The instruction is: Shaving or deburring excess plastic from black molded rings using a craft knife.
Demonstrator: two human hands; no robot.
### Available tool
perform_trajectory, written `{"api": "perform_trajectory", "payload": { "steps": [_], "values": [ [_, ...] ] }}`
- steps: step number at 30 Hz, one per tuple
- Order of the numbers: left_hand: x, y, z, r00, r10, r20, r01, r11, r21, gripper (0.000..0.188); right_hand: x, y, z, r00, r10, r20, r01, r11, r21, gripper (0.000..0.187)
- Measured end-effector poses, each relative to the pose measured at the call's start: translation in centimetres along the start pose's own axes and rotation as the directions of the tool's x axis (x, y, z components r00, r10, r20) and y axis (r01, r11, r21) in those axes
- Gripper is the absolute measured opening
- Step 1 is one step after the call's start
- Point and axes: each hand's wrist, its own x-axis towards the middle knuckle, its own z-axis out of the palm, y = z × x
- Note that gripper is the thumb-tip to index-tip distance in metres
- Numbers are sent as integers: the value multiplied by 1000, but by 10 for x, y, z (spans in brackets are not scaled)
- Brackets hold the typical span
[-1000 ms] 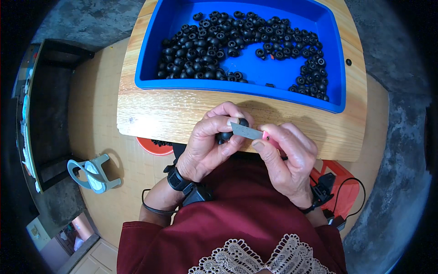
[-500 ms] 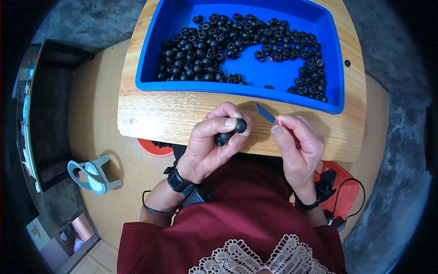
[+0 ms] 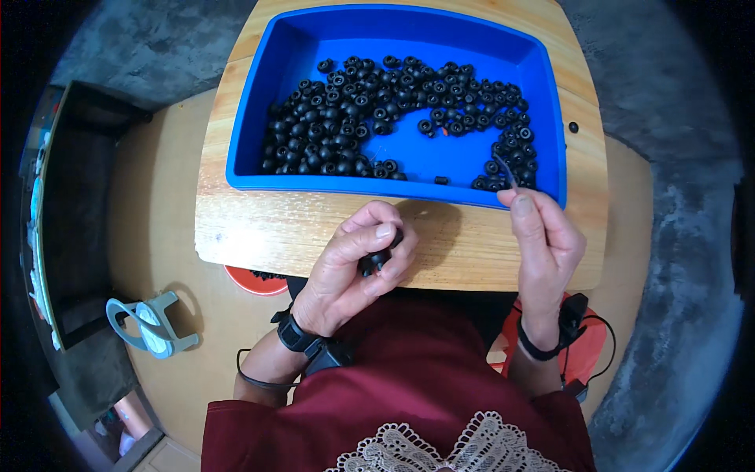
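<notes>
My left hand [image 3: 346, 263] is closed around several small black round parts [image 3: 381, 256], held just off the table's near edge. Its thumb presses on them and the fingers hide some. My right hand [image 3: 548, 240] pinches a thin, pointed blade [image 3: 508, 171] between thumb and forefinger. That blade reaches over the front right rim of the blue tray [image 3: 338, 183], above the parts there; I cannot tell whether it touches them. Many similar black round parts [image 3: 314, 130] with hollow ends lie in the tray, heaped at the left and curving round to the right.
The tray stands on a wooden table [image 3: 267, 216]. One loose black part [image 3: 573, 127] lies right of it, and a tiny orange bit [image 3: 444, 132] is inside. Below the table are a red bowl [image 3: 255, 283] and a red stool [image 3: 591, 346]. A grey-blue stool [image 3: 153, 324] is at left.
My right hand has moved away from the left, forward to the tray's front right corner with the blade. My left hand keeps its parts, fingers curled further over them. The view has shifted slightly.
</notes>
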Motion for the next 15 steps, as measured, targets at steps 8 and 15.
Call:
{"api": "perform_trajectory", "payload": {
  "steps": [8,15],
  "values": [
    [-3,5,-2,999,-36,-7,36,999,12,17,16,2,-1,995,-105,-2,104,994,-34,13],
    [0,4,-4,998,6,56,-12,995,103,18,57,-15,21,955,-137,264,214,933,-290,18]
  ]
}}
